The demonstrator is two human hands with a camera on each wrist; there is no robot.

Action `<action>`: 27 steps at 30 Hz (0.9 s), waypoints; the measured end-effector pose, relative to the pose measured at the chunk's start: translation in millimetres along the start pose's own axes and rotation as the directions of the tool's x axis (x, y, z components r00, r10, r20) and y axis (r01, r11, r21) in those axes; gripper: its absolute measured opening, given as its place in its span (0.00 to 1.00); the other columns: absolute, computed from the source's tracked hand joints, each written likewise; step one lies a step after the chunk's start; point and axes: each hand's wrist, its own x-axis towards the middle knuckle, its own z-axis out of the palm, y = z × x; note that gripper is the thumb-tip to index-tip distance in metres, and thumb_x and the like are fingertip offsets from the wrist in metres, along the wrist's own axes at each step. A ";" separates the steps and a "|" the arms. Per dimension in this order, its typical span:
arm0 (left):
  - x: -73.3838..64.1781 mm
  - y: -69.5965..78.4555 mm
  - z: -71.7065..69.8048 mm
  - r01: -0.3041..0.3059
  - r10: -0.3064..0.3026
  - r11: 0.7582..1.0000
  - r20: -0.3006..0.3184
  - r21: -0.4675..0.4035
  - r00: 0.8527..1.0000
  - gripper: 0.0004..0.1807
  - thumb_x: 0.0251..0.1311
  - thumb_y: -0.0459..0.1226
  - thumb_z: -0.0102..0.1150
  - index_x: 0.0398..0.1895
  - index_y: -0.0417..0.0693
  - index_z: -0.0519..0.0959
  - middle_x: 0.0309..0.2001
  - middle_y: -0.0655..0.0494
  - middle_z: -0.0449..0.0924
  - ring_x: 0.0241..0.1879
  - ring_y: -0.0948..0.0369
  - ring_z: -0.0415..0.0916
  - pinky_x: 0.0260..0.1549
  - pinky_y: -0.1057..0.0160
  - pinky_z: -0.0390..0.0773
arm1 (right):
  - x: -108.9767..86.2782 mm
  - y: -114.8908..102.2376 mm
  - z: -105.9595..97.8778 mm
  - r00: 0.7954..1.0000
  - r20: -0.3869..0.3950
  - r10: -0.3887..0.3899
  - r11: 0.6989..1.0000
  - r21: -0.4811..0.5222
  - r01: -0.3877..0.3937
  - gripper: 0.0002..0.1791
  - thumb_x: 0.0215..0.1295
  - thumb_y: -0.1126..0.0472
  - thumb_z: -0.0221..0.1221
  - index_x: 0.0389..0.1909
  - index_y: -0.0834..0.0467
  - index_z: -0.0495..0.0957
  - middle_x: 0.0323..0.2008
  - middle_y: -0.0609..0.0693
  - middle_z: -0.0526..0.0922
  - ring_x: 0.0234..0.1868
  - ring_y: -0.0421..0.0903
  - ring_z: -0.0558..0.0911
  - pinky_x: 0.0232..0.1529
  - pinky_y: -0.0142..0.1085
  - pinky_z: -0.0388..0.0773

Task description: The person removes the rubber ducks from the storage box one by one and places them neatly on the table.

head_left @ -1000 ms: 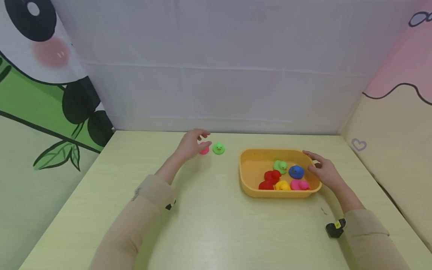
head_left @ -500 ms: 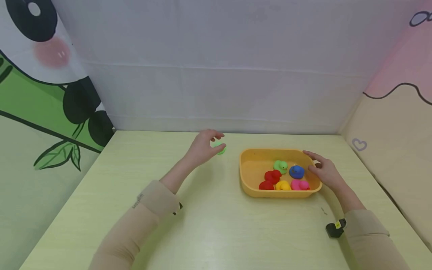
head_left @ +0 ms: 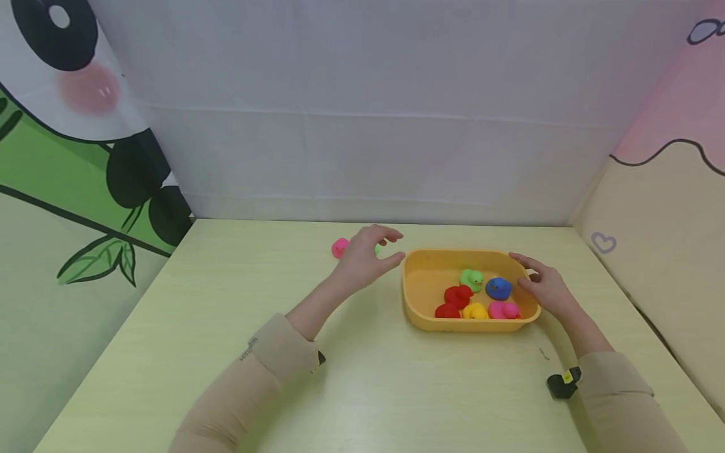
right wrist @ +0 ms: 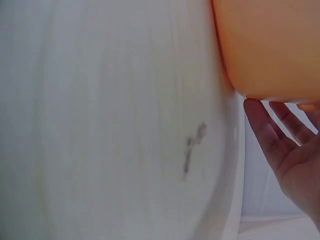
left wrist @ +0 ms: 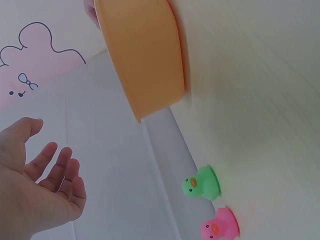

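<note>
My left hand (head_left: 364,257) hovers just left of the basket with thumb and fingers spread, nothing between them. Behind it, a green rubber duck (head_left: 377,250) is mostly covered in the head view, and a pink rubber duck (head_left: 340,248) shows at its left. Both ducks stand on the table in the left wrist view, the green duck (left wrist: 202,183) nearer the basket. My right hand (head_left: 546,284) holds the right rim of the yellow-orange plastic basket (head_left: 421,277), thumb over the edge; fingertips touch the outer wall in the right wrist view.
Inside the basket lie several rubber ducks: a green one (head_left: 471,279), a blue one (head_left: 498,289), two red, a yellow one (head_left: 474,311) and a pink one (head_left: 504,310). A pale wall cloth (head_left: 362,163) borders the table's (head_left: 374,390) back edge.
My left hand has moved right, past the pink and green ducks, toward the basket, uncovering the pink duck. Both ducks stay on the table. My right hand and the basket have not moved.
</note>
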 end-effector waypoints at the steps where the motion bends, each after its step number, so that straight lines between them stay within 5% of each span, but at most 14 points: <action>1: -0.1 2.1 2.7 -0.003 0.003 1.000 0.003 -0.002 1.000 0.18 0.58 0.41 0.62 0.52 0.48 0.78 0.47 0.56 0.78 0.46 0.57 0.72 0.47 0.59 0.73 | -0.3 -0.1 0.1 1.000 -0.001 0.000 1.000 -0.001 0.000 0.29 0.66 0.67 0.52 0.68 0.60 0.61 0.61 0.71 0.66 0.40 0.59 0.78 0.34 0.22 0.72; 10: 1.8 10.4 28.8 -0.050 0.052 0.996 0.032 -0.067 0.998 0.19 0.57 0.40 0.62 0.53 0.50 0.77 0.49 0.56 0.77 0.48 0.58 0.71 0.47 0.61 0.72 | -1.9 -3.5 0.1 1.000 0.000 0.016 1.000 -0.005 -0.016 0.29 0.66 0.66 0.52 0.68 0.57 0.62 0.62 0.69 0.66 0.41 0.59 0.76 0.36 0.23 0.73; 27: 12.0 8.1 73.3 -0.064 0.073 0.997 0.207 -0.052 0.976 0.24 0.56 0.44 0.64 0.57 0.52 0.75 0.53 0.59 0.76 0.53 0.54 0.71 0.49 0.62 0.73 | 0.0 -2.3 -1.3 1.000 0.006 -0.002 1.000 -0.021 0.003 0.28 0.65 0.65 0.52 0.67 0.59 0.62 0.58 0.70 0.68 0.38 0.57 0.77 0.34 0.25 0.73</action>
